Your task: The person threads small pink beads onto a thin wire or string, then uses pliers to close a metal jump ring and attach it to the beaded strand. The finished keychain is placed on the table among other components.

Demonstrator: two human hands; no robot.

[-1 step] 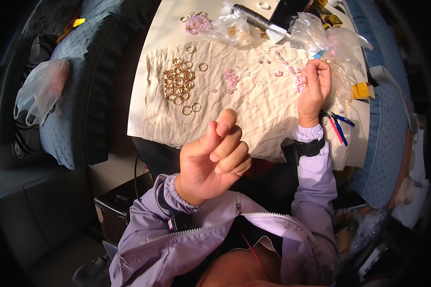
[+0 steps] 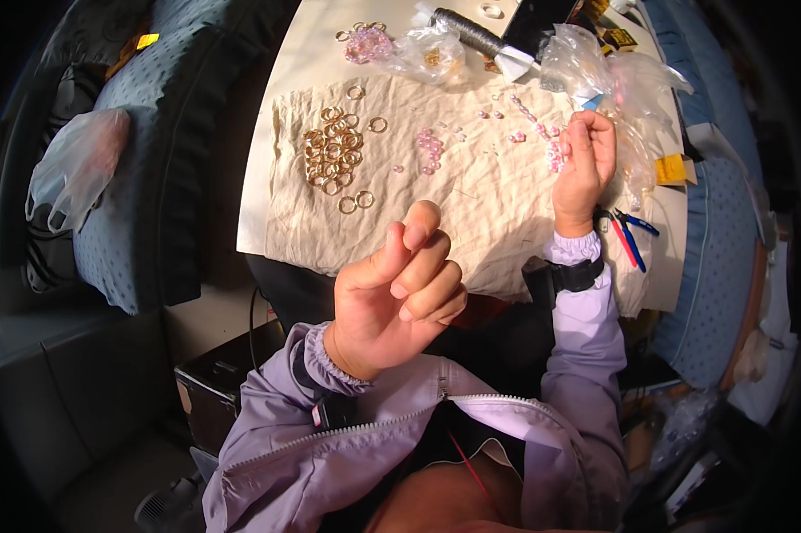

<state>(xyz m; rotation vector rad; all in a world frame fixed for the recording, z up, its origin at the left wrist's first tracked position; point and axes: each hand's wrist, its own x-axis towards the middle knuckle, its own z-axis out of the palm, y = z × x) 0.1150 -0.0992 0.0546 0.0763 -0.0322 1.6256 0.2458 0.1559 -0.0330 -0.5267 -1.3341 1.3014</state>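
Note:
My left hand (image 2: 399, 306) is raised in front of the table's near edge, palm up. Its thumb and forefinger press together and the other fingers curl in; anything pinched there is too small to make out. Over the right part of a cream cloth (image 2: 329, 244), my right hand (image 2: 585, 169) is closed in a pinch. Pink beads (image 2: 555, 158) lie right by its fingertips, trailing up and left in a line. Whatever sits inside that pinch is hidden. More loose pink beads (image 2: 430, 151) lie mid-cloth, and a pile of gold-coloured rings (image 2: 333, 151) covers its left part.
Blue and red pliers (image 2: 630, 238) lie right of my right wrist. Clear plastic bags (image 2: 578, 58), a spool of dark thread (image 2: 467, 34) and a pink beaded bundle (image 2: 365, 43) stand along the far side. A yellow tag (image 2: 674, 169) lies at the right edge.

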